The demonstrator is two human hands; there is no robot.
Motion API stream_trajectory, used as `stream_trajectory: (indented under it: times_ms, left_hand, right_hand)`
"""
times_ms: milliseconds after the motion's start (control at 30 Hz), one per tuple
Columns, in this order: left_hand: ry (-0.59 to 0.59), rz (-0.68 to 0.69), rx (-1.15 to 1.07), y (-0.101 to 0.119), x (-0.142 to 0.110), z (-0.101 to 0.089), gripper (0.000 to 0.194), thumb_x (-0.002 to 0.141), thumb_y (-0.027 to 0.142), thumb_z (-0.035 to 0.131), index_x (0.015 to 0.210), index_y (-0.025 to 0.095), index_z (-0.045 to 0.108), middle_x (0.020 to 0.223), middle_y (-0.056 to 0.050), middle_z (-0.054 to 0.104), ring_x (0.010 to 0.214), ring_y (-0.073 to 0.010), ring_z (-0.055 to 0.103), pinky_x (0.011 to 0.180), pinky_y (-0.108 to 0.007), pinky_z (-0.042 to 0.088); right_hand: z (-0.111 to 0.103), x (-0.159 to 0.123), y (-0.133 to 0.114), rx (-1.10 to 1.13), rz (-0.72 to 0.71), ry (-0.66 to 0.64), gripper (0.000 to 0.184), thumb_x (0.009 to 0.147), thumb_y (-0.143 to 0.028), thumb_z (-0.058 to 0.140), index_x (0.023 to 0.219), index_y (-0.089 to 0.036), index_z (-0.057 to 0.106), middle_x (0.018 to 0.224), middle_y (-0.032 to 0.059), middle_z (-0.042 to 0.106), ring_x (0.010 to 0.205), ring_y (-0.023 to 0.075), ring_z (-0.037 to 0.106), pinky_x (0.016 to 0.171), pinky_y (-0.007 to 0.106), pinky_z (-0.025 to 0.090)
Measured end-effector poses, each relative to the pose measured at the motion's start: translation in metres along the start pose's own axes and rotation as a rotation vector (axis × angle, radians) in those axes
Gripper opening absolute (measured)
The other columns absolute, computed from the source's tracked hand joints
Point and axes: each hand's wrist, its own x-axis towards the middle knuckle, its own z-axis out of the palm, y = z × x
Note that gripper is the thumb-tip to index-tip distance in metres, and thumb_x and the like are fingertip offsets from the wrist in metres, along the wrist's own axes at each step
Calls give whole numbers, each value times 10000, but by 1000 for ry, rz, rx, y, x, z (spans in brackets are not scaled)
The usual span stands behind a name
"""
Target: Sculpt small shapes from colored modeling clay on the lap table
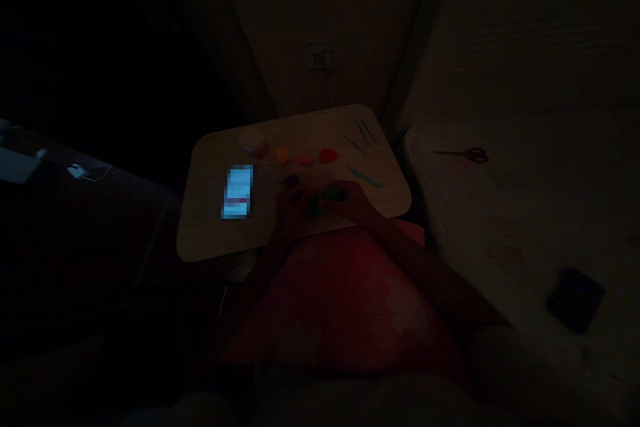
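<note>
The scene is very dark. My right hand (pixel 353 199) is closed around a green lump (pixel 332 194) that looks like modelling clay, near the front edge of the small wooden table (pixel 210 233). My left hand (pixel 290 210) is beside it, its fingers curled at a second green piece (pixel 313 204) between the hands; its grip is dim. A dark lump (pixel 292 181) lies just beyond my left fingers. Farther back sit an orange lump (pixel 283 155), a pinkish-orange piece (pixel 305 161) and a red lump (pixel 329 156).
A lit phone (pixel 238 191) lies on the table's left side, with a round tub (pixel 251 140) behind it. Thin greenish sticks (pixel 365 177) are at the right. Scissors (pixel 463 154) and a dark object (pixel 576 299) rest on the pale surface at right. A wall socket (pixel 323 56) is behind.
</note>
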Motion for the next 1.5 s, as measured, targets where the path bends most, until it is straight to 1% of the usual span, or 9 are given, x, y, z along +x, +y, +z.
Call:
stream_trajectory:
  times_ms: [167,400,567,833,967,1067,1233,1333,1500]
  left_hand:
    - [-8,-19,-50,-3,0,-1,285,739,455,751,709,171,750,712,-32,717,676,-166,630,622,-263,502]
    - [57,15,-65,-6,2,-2,303,772,483,728,732,185,757,731,-38,717,702,-181,639,640,-285,522]
    - [63,41,-27,-5,1,-3,272,804,454,720,753,190,763,765,-45,730,750,-191,657,673,-287,540]
    - [104,35,2,-6,3,-3,277,789,458,708,743,185,721,745,-37,690,720,-180,615,644,-278,503]
    - [136,17,-15,-7,4,-4,292,793,473,701,753,184,708,752,-32,677,729,-175,610,627,-264,495]
    - [148,14,-11,-7,4,-3,263,784,442,700,725,186,690,738,-25,666,724,-169,602,626,-257,493]
    - [122,36,8,-6,4,-1,276,763,441,707,664,191,646,670,-13,619,674,-160,568,587,-252,464]
    - [111,33,5,-7,5,0,277,768,443,706,675,187,659,667,-11,623,652,-153,558,578,-251,460]
    - [61,11,-18,-11,2,0,393,826,549,682,671,189,661,639,-11,621,626,-156,562,574,-262,467]
  right_hand:
    - [-1,0,-3,57,51,18,404,734,-569,802,740,-181,688,708,5,636,649,134,526,586,262,402]
    - [-3,1,5,292,119,1,395,728,-528,796,912,-189,711,840,37,712,720,166,625,609,274,471]
    - [-5,1,16,239,112,77,405,747,-449,794,1055,-206,693,810,17,675,683,154,604,582,266,469]
    - [-2,-6,8,87,-86,186,484,908,-437,648,1331,-239,521,1060,82,630,894,208,623,757,336,531]
    - [-2,-13,1,-136,-271,170,589,857,-418,698,1378,-222,502,1237,128,548,988,241,590,881,406,532]
    - [1,-17,-5,-297,-302,75,589,836,-405,741,1361,-229,540,1267,131,514,1084,273,572,868,395,533]
    - [4,-18,-8,-432,-290,6,312,901,-334,683,1195,-234,645,1213,109,548,1041,252,593,822,354,520]
    - [3,-17,-7,-404,-292,24,211,922,-309,638,1111,-224,675,1154,107,567,1033,253,595,841,361,511]
    - [0,-13,0,-246,-333,125,192,861,-222,591,1025,-208,689,1063,103,586,1015,259,590,873,385,493]
